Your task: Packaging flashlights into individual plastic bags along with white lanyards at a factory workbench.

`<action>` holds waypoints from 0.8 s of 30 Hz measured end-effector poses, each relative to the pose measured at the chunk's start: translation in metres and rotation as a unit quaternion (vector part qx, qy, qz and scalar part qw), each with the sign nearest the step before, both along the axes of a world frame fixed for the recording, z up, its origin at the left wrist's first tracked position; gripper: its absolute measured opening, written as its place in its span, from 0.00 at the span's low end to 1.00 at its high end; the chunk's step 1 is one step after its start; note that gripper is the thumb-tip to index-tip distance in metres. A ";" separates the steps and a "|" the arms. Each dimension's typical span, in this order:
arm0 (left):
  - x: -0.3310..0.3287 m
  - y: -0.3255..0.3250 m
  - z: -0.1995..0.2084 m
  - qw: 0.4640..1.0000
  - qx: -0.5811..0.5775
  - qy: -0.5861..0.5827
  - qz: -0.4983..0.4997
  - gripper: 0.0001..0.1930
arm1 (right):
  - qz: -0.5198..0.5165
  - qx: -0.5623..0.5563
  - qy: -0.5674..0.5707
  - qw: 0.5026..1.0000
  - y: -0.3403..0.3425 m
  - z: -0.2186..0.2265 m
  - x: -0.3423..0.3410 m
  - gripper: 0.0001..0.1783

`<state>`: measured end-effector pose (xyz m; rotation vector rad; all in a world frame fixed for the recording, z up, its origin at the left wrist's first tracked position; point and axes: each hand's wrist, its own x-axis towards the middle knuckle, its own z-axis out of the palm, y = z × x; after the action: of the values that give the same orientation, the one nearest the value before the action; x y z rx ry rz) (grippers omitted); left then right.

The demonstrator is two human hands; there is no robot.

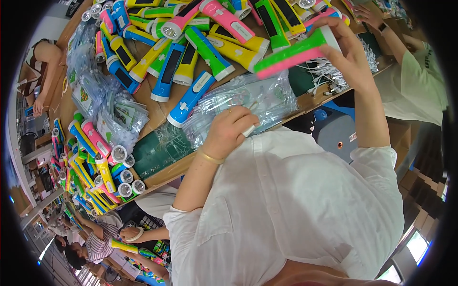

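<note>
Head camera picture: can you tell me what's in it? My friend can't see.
A person's right hand lifts a green and pink flashlight while the left hand rests on clear plastic bags, over a wooden table heaped with colourful flashlights.

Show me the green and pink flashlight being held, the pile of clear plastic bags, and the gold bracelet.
green and pink flashlight (293, 53), head view, middle of its body
clear plastic bags (267, 97), head view, top of pile
gold bracelet (210, 157), head view, band on wrist

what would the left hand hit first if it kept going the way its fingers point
Most likely the heap of clear plastic bags right beyond the left hand, which holds a small white piece. Depth is hard to judge in this view.
</note>
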<state>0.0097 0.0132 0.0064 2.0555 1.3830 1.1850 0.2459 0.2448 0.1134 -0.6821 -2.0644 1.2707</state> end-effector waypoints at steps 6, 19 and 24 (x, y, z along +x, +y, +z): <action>0.001 0.003 -0.003 0.999 0.023 -0.017 0.035 0.13 | 0.104 -0.094 -0.132 0.981 -0.035 -0.002 -0.018 0.28; 0.004 -0.001 -0.005 0.990 0.016 -0.112 0.084 0.09 | 0.266 -0.114 -0.210 0.934 -0.059 -0.062 -0.054 0.27; -0.009 -0.011 -0.007 0.984 0.009 -0.147 0.101 0.09 | 0.319 0.147 -0.292 0.889 -0.040 -0.029 -0.048 0.19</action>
<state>0.0007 0.0020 -0.0004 1.6955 1.4607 1.5190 0.1980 0.2052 0.0839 -0.2490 -3.0825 1.1014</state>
